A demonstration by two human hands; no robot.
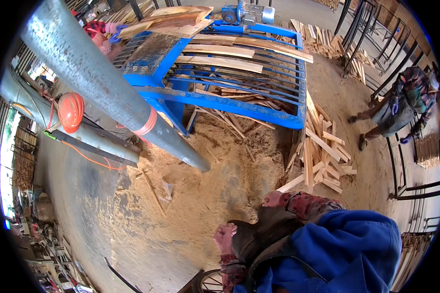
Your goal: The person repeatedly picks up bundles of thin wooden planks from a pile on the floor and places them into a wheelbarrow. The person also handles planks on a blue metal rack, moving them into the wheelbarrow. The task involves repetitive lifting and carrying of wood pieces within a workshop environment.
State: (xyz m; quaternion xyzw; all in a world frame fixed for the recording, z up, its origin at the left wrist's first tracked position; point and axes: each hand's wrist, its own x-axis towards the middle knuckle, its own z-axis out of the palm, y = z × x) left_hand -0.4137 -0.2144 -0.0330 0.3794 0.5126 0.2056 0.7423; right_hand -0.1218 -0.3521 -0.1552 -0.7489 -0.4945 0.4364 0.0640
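Your right hand closes on a slat at the foot of the pile, your left hand curled empty by the dark apron; lift the slat level, clear of its neighbours.

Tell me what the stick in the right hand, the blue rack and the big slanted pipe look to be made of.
Stick, held by the right hand: pale bare wood, unfinished, like the offcuts piled beside it.
Blue rack: metal by its look, painted glossy blue, with thin bars and a scuffed top.
Slanted pipe: probably galvanised sheet metal, dull mottled grey.
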